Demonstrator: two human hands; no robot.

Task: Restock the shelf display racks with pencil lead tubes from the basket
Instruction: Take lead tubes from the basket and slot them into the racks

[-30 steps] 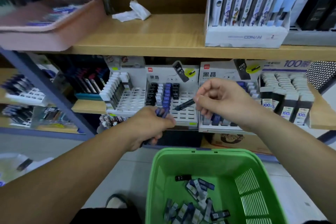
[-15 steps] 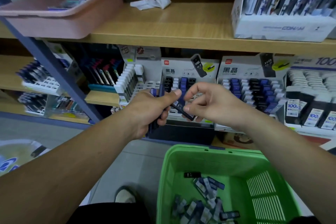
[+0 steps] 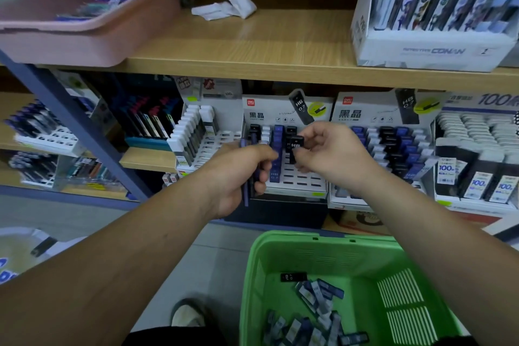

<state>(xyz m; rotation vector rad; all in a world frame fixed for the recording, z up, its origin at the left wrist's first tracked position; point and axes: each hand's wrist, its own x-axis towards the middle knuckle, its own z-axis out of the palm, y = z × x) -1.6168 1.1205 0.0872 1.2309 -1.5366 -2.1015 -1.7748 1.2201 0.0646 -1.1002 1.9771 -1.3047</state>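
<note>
one crumpled paper [image 3: 224, 5] lies on shelf [image 3: 280, 45] above the lead rack [image 3: 266, 114].

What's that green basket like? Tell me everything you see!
The green basket looks like shiny plastic, with a thick rounded rim and slotted vents in its walls. It stands upright below the shelf, in front of the person. Inside lies a loose heap of black, blue and grey lead tubes, one black tube apart. The right forearm crosses over its right edge.
</note>
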